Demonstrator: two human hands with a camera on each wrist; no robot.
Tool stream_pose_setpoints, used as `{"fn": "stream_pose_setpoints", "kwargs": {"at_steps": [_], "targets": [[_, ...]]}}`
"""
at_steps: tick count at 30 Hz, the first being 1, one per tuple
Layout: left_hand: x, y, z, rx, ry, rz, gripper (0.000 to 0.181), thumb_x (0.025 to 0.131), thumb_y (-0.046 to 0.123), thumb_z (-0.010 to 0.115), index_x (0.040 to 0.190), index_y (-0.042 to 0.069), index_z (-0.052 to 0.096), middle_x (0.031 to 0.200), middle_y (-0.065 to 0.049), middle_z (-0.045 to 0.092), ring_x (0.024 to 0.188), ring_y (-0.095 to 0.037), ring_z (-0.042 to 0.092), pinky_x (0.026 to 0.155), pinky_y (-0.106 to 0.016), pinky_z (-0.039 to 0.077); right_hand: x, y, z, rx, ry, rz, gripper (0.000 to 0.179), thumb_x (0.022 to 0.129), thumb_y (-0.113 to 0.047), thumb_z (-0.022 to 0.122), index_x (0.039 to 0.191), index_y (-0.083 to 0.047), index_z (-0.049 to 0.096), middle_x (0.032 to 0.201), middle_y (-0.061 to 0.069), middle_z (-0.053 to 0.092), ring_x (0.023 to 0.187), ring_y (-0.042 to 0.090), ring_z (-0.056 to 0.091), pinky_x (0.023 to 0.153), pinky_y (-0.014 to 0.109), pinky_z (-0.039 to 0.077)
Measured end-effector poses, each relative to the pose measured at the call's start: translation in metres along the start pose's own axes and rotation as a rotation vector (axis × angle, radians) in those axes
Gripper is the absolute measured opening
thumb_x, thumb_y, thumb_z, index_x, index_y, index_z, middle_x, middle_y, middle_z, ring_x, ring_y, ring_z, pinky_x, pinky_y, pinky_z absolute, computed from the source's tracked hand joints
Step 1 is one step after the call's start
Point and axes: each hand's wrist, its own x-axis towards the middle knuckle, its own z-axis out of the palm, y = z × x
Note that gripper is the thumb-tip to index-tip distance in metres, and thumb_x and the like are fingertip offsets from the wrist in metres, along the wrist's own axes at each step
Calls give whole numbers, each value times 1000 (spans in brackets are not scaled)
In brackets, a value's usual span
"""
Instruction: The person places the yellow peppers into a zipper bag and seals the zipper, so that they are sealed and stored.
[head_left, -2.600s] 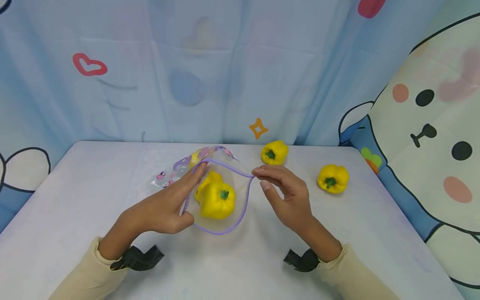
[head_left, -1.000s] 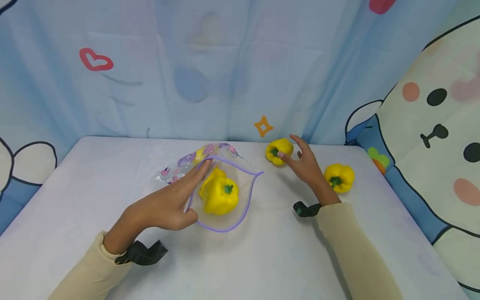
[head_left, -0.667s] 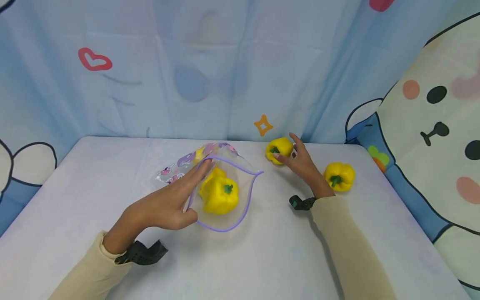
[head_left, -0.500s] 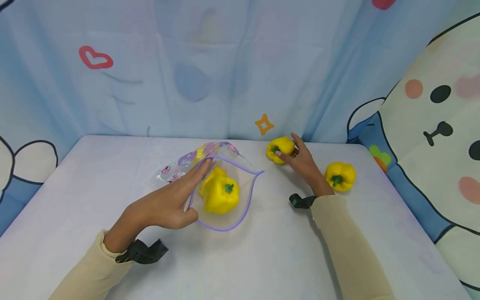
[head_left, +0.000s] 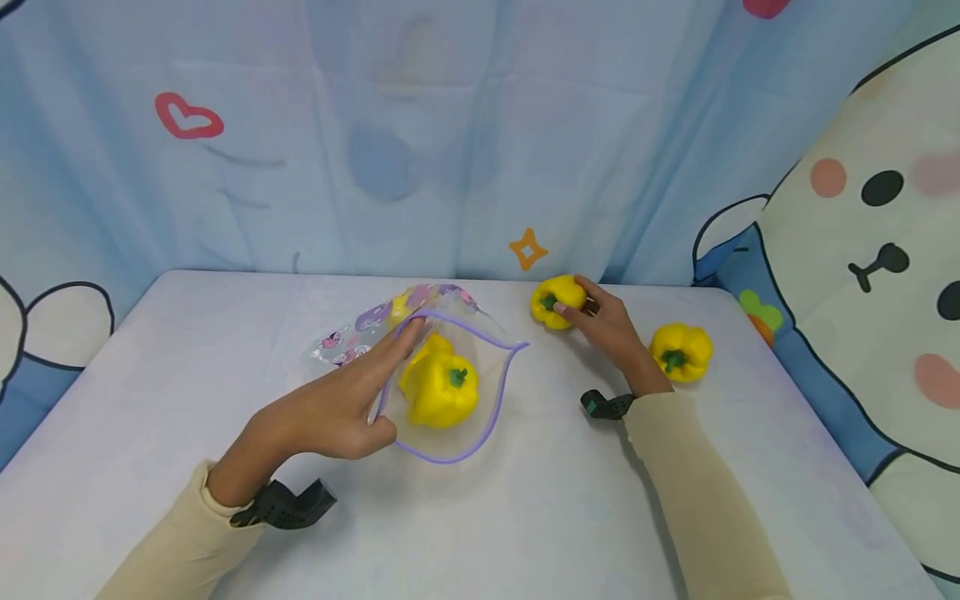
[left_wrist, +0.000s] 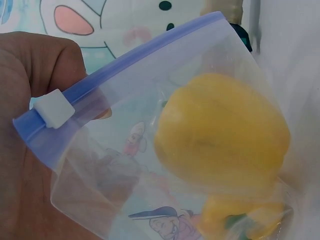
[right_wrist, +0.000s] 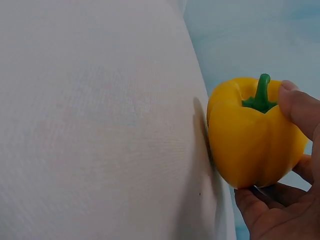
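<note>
My left hand (head_left: pixel 337 404) holds a clear slider bag by its mouth, which gapes toward me with a purple rim (head_left: pixel 491 417). In the left wrist view the bag's white slider (left_wrist: pixel 54 109) sits beside my fingers. Inside the bag lie two yellow bell peppers (head_left: pixel 441 392), one partly behind the other. At the table's back edge my right hand (head_left: pixel 606 329) grips another yellow bell pepper (head_left: pixel 553 302). The right wrist view shows the thumb near the green stem (right_wrist: pixel 262 95) and fingers round the far side. That pepper is at the table surface; whether it is lifted is unclear.
One more yellow bell pepper (head_left: pixel 682 350) rests on the white table (head_left: pixel 480 533), just right of my right wrist. The printed part of the bag (head_left: pixel 375 321) spreads behind my left hand. A blue curtain (head_left: pixel 420 167) hangs behind the table.
My right hand has left the bag's rim and moved back and right to the rear bell pepper. Its fingers have closed round that pepper. The left hand stays at the bag.
</note>
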Motion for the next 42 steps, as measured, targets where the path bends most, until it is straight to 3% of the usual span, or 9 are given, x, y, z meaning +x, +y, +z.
{"fn": "stream_pose_setpoints", "kwargs": {"at_steps": [10, 18, 34, 42], "targets": [[0, 0, 0, -4, 1, -3, 99, 73, 5, 49, 154, 2, -7, 162, -5, -8, 147, -18, -2, 116, -43, 10, -11, -20, -3, -59, -2, -100, 81, 91, -48, 61, 156, -16, 25, 156, 12, 28, 138, 33, 35, 104, 45, 39], [0, 1, 0, -9, 2, -2, 99, 73, 5, 49, 154, 3, -7, 162, -4, -7, 147, -17, -3, 116, -43, 10, -28, -39, -5, -34, -53, -179, 78, 91, -45, 63, 154, -15, 29, 154, 12, 33, 135, 30, 39, 100, 41, 43], [0, 1, 0, -2, -3, -8, 99, 73, 6, 49, 154, 3, -7, 162, -5, -7, 147, -17, -2, 116, -44, 10, -70, -86, -5, 40, -148, -441, 66, 95, -19, 62, 153, -13, 31, 153, 7, 34, 135, 25, 40, 98, 26, 42], [-1, 0, 0, -1, 3, 6, 98, 74, 6, 50, 154, 3, -7, 162, -5, -7, 147, -18, -2, 116, -43, 10, -91, -105, -12, 177, -166, -545, 62, 95, -1, 57, 152, -10, 33, 154, 9, 33, 132, 27, 44, 96, 24, 44]]}}
